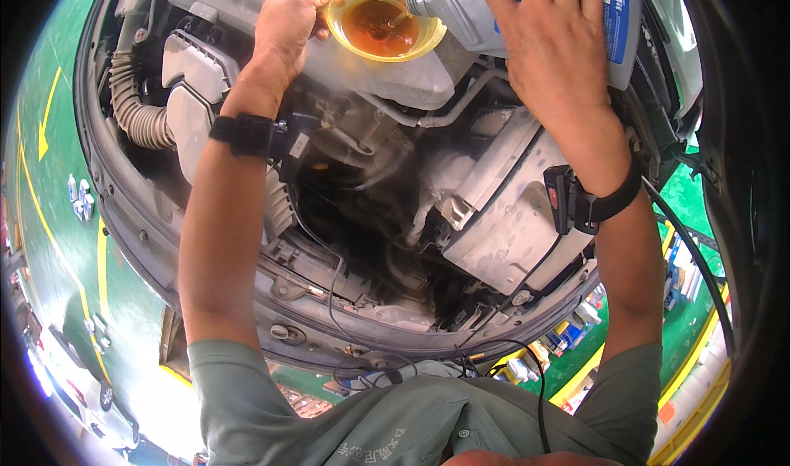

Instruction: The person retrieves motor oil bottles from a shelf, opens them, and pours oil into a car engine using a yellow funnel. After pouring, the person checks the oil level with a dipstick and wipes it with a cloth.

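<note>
My left hand (290,23) grips the rim of a yellow funnel (439,39) at its left side. Amber oil (378,28) lies in the funnel's bowl, above the engine cover (395,81). My right hand (553,54) is wrapped over a grey oil bottle (465,17) with a blue label. The bottle is tipped on its side, its mouth pointing left over the funnel's right rim. A thin stream of oil runs from the mouth into the bowl. The funnel's lower end is hidden beneath its bowl.
Around the engine are a ribbed air hose (136,95), a dusty pale box (518,211) and a metal pipe (424,122). The car's front edge (284,334) curves before me. Cables (333,277) hang from my wrist straps. Bottles (81,196) stand on the green floor at left.
</note>
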